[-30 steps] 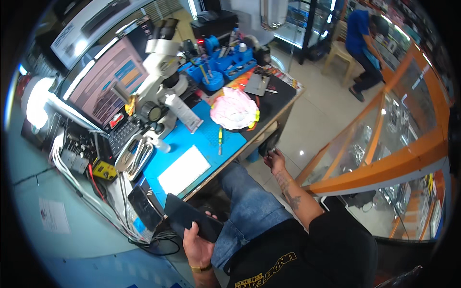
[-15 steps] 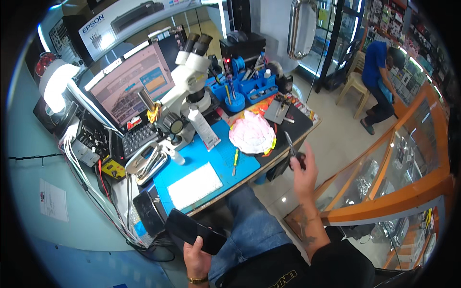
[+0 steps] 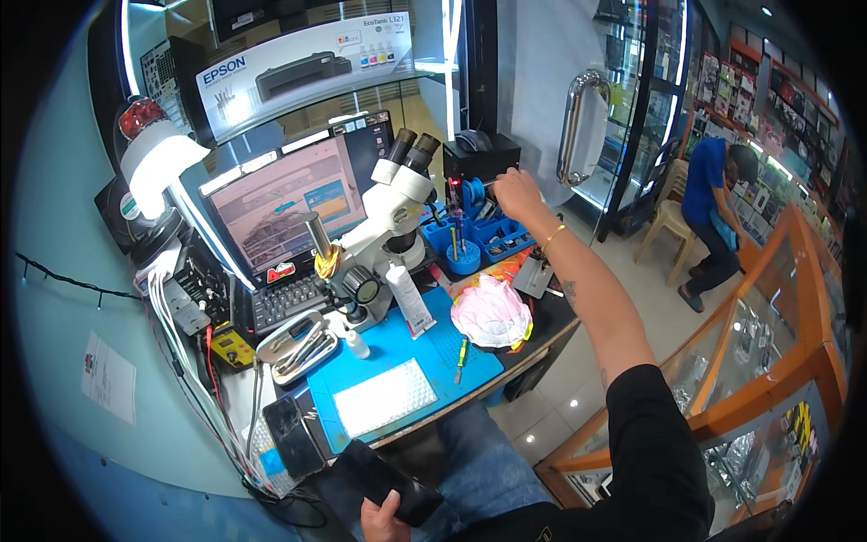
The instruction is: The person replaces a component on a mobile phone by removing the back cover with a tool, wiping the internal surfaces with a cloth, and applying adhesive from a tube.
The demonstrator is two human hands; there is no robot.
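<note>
Black phone-like device (image 3: 379, 474): one, held just past six o'clock, tilted, beside the bench's near edge. Surrounding items were listed from left to right.

Ten o'clock: desk lamp (image 3: 164, 161), lit. Seven o'clock: dark handset (image 3: 294, 439), laid apart from both hands. Eight o'clock: tool case (image 3: 269, 352), filled with metal tools. Half past six: left hand (image 3: 382, 521), closed about the device's near edge, thumb pressed on its face; above it, white textured pad (image 3: 384, 397), laid on the blue mat (image 3: 483, 369). Half past eleven: microscope (image 3: 406, 185), white. Half past five: screwdriver (image 3: 461, 359), yellow-green, ungripped. Four o'clock: pink cloth item (image 3: 492, 312), bunched. Two o'clock: blue organiser (image 3: 508, 251), stocked with tools. Between one and two: right hand (image 3: 522, 194), reached out over the organiser, fingers curled; whether anything was grasped could not be told.

Stage, as judged: the device was secured in the left hand but not set on the mat; no detached part was seen beside it. How much was left undone could not be determined.
</note>
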